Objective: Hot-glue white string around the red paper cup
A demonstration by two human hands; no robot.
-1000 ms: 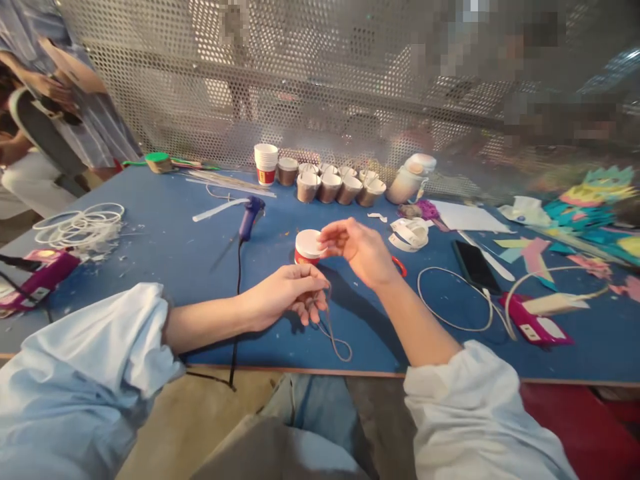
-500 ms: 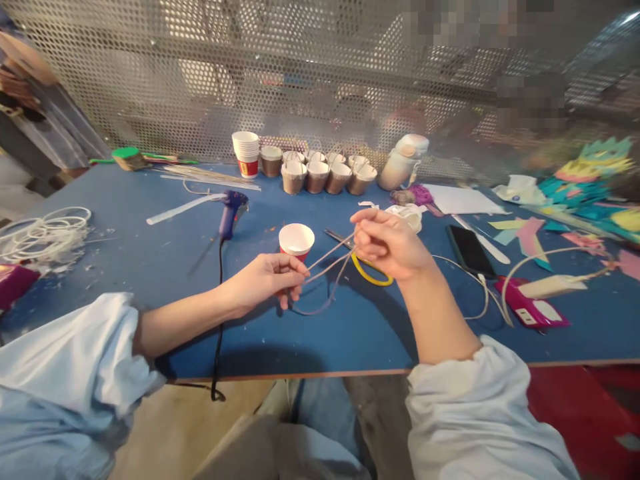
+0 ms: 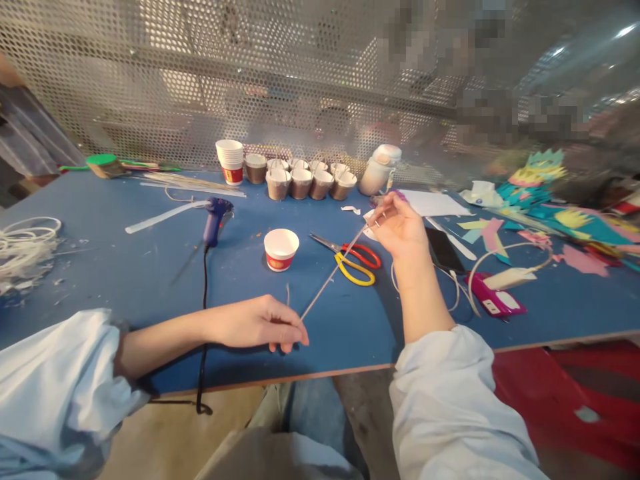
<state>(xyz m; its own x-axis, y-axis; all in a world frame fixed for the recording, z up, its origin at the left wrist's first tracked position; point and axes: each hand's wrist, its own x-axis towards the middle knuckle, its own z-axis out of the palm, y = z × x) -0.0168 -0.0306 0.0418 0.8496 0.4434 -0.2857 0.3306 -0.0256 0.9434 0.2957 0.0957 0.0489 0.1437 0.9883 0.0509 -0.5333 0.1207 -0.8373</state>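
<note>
A thin pale cord (image 3: 330,275) runs straight and slanting between my two hands. My left hand (image 3: 273,325), near the table's front edge, pinches its lower end, and a short tail sticks up behind the fingers. Higher and to the right, my right hand (image 3: 399,225) grips the upper end between thumb and fingers. Beyond my left hand stands a red and white paper cup (image 3: 281,251), upright. Scissors (image 3: 356,261) with one red and one yellow handle lie under the cord, beside my right hand.
A blue glue gun (image 3: 217,220) with a black cable stands left of the cup. Behind are stacked cups (image 3: 230,160), several brown-wrapped cups (image 3: 301,183) and a jar (image 3: 381,170). At right lie a phone (image 3: 444,251) and a magenta packet (image 3: 495,295); white cord coils (image 3: 30,240) lie left.
The cord was doubled with a hanging loop; now a single taut length spans my hands. My left hand has moved down toward the table edge, and my hands are farther apart.
</note>
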